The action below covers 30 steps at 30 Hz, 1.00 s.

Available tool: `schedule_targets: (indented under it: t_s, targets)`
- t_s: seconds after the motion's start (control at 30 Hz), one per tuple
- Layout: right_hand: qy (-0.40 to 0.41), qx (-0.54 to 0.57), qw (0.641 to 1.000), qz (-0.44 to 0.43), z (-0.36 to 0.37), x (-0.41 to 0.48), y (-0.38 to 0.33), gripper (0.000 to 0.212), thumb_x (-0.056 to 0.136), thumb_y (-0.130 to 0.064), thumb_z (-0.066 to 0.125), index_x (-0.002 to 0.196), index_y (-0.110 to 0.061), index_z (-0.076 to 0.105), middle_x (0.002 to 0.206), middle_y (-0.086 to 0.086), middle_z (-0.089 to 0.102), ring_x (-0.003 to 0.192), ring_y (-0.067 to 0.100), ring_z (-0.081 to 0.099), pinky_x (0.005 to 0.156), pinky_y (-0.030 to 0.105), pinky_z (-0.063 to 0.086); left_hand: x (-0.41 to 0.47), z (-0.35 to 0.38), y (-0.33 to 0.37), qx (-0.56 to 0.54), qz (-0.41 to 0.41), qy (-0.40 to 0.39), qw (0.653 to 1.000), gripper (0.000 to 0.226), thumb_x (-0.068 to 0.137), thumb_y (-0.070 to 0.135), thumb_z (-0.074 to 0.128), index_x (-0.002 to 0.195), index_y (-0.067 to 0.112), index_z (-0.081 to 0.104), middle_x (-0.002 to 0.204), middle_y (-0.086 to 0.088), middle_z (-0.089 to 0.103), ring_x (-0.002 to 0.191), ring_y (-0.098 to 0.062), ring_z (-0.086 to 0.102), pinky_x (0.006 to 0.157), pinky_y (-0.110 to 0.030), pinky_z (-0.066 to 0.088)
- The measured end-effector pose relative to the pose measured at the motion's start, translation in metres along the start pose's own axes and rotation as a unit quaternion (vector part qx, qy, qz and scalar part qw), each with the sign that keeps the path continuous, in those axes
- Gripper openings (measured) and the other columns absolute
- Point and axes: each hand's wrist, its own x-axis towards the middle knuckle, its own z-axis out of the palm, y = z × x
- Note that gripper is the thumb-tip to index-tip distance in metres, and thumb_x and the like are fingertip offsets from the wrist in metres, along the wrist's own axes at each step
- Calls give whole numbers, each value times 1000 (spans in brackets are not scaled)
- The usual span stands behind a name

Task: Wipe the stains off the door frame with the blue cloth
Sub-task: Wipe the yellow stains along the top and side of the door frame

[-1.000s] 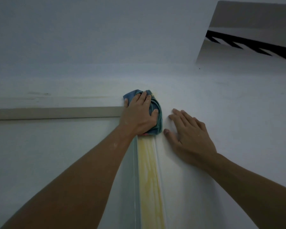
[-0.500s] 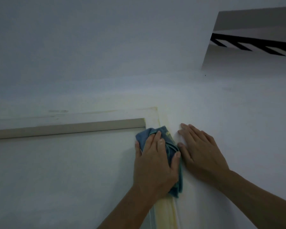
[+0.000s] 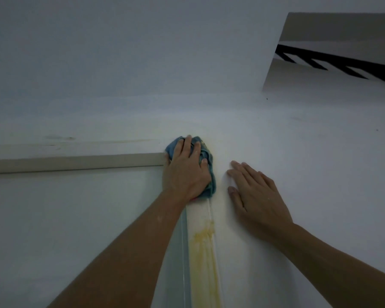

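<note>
My left hand (image 3: pixel 186 172) presses the bunched blue cloth (image 3: pixel 209 165) against the top right corner of the white door frame (image 3: pixel 198 218). The cloth sticks out above and to the right of my fingers. A yellow stain (image 3: pixel 203 258) runs down the frame's upright strip below the cloth. Faint dark smudges (image 3: pixel 58 137) mark the frame's top strip at the left. To the right of the frame, my right hand (image 3: pixel 256 196) lies flat on the wall with its fingers spread, holding nothing.
The white door (image 3: pixel 76 218) fills the lower left, under a beige top edge (image 3: pixel 76 162). White wall (image 3: pixel 320 163) spreads right of the frame. The ceiling (image 3: pixel 142 52) is close above. An opening (image 3: pixel 342 47) at the upper right shows black bars.
My left hand slid the cloth down the upright strip and then back up to the corner. The right hand has stayed flat on the wall.
</note>
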Motion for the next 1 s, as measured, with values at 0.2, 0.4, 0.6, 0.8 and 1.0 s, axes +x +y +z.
schedule_targets:
  t_s: [0.2,0.4,0.6,0.8,1.0]
  targets:
    - [0,-8,1000,-1,4,1,3,71,93,-49,2,156,-25,25,168,-7,17,154,9,8,122,31,5,17,8,-6,-12,29,-7,999,56,98,33,31,150,13,28,161,-4,18,148,-23,9,120,-49,10]
    - [-3,-5,1000,-1,5,0,2,71,94,-48,1,157,-24,22,168,-7,14,154,9,5,121,30,1,2,8,-9,-31,52,-12,998,56,98,32,34,151,12,27,161,-4,18,149,-22,9,121,-45,10]
    - [-4,2,1000,3,4,-2,0,66,97,-45,6,158,-23,20,168,-7,13,154,8,4,121,28,-1,-18,2,-6,-37,63,-23,997,57,100,32,36,152,14,22,162,-2,13,149,-19,4,122,-43,8]
    - [-11,2,1000,2,4,-11,-1,63,100,-43,11,159,-22,18,168,-7,13,154,9,4,123,31,0,-38,2,-4,-38,70,-22,997,60,97,35,32,152,14,24,162,-3,15,149,-21,6,121,-46,12]
    - [-22,-5,1000,-6,2,-28,-6,63,100,-44,10,159,-22,16,168,-6,12,155,10,2,125,35,2,-53,1,2,-43,65,-15,997,66,91,38,26,151,13,25,161,-5,17,149,-21,8,121,-45,13]
